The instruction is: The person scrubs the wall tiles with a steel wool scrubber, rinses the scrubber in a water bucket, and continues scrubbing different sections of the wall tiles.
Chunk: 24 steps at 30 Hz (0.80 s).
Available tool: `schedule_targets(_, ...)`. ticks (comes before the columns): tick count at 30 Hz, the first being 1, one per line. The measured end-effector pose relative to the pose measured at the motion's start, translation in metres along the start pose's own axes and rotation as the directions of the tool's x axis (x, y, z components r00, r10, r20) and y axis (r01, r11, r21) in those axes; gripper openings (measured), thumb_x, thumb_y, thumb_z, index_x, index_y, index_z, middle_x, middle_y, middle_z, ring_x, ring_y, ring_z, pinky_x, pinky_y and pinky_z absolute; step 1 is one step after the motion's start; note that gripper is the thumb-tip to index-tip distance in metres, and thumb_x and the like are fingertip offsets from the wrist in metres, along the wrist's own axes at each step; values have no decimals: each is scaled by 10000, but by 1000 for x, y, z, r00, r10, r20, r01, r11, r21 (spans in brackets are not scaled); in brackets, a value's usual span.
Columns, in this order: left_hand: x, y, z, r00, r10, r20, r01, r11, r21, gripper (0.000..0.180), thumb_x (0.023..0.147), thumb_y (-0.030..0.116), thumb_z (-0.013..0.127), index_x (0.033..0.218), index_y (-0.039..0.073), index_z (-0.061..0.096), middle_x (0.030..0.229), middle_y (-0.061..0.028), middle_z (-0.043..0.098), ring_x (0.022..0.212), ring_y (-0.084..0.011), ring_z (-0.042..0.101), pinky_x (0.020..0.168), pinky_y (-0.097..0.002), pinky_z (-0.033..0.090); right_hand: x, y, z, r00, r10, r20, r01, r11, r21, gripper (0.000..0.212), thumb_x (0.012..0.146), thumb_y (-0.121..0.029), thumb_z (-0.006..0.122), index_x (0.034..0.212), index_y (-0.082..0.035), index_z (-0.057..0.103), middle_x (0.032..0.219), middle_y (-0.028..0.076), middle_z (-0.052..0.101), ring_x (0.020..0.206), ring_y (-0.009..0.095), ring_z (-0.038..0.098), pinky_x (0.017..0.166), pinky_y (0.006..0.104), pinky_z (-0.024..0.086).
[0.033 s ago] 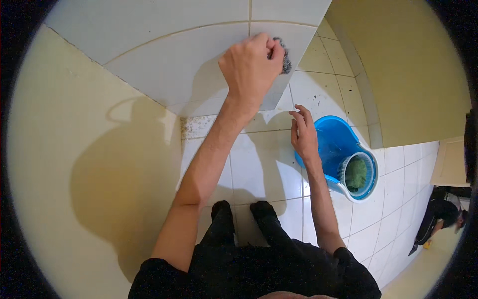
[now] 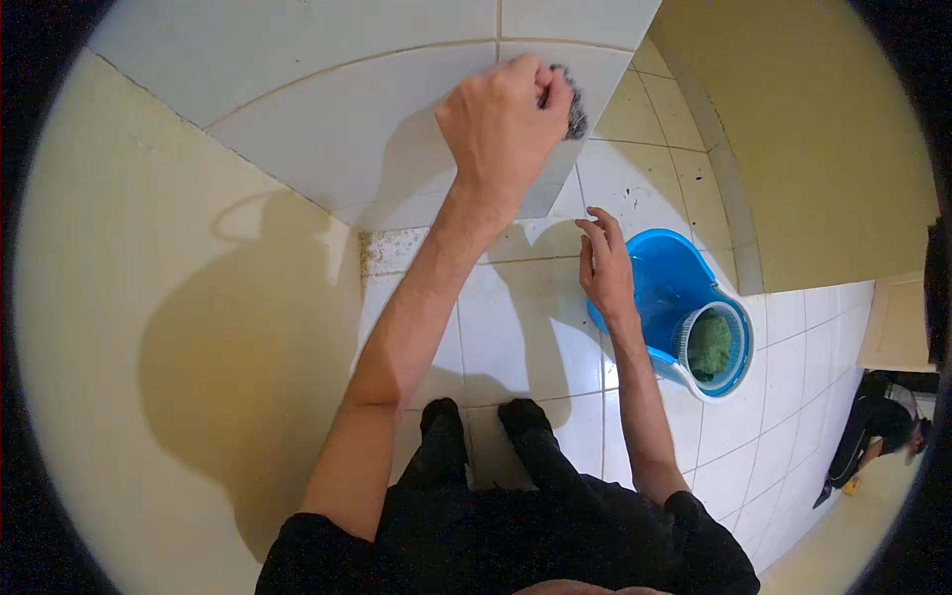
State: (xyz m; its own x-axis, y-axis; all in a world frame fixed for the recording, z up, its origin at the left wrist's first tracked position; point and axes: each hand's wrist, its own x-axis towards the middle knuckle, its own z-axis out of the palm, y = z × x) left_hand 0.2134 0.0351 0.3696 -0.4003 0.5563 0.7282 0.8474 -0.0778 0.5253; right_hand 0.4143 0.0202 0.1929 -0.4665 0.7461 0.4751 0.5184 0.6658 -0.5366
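Left hand (image 2: 506, 124) clenches a dark scrubber (image 2: 574, 107) against wall tile (image 2: 327, 129); right hand (image 2: 607, 266) hangs open, empty, beside blue bucket (image 2: 666, 283).

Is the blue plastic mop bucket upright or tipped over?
Upright. The blue plastic mop bucket stands on the white tiled floor, its open top facing up, the round spinner basket holding something green.

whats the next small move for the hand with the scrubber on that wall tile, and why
Probably a short stroke down and left across the same pale wall tile. The left hand presses the dark scouring pad near the tile's upper right corner, so most of its face lies below and left. The right hand hangs free by the blue mop bucket.
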Motion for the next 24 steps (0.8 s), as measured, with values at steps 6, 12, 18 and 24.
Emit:
schedule_targets(6,4,11,0,995,-33,97,25,996,81,215,808,321,738,722,128,701,659,-44,702,615,-298,686,565,-415,522,-1,1,-5,1000,7,2,-7,1000,-4,343,841,84,581,1168,-18,588,1312,222,542,1052,389,619,869,451,534)
schedule_targets(12,18,18,-6,1000,-3,-1,3,999,50,191,808,327,738,739,151,710,666,-37,708,623,-306,689,579,-424,530,-1,0,-1,999,24,48,-25,1000,15,336,846,83,578,1167,-14,588,1321,222,536,1079,383,617,881,454,535)
schedule_targets(18,6,8,0,990,-24,137,9,994,108,195,816,327,728,747,145,719,672,-43,710,626,-300,692,586,-420,534,4,0,-2,999,32,44,-33,999,25,320,858,75,577,1165,-14,590,1324,214,534,1079,380,619,880,450,540)
schedule_targets(24,19,25,-2,999,-6,47,2,997,73,202,816,324,725,749,133,717,679,-51,712,628,-299,692,587,-421,535,0,5,-3,1000,10,22,-11,1000,15,320,854,81,580,1162,-7,590,1321,212,533,1064,379,620,882,449,538)
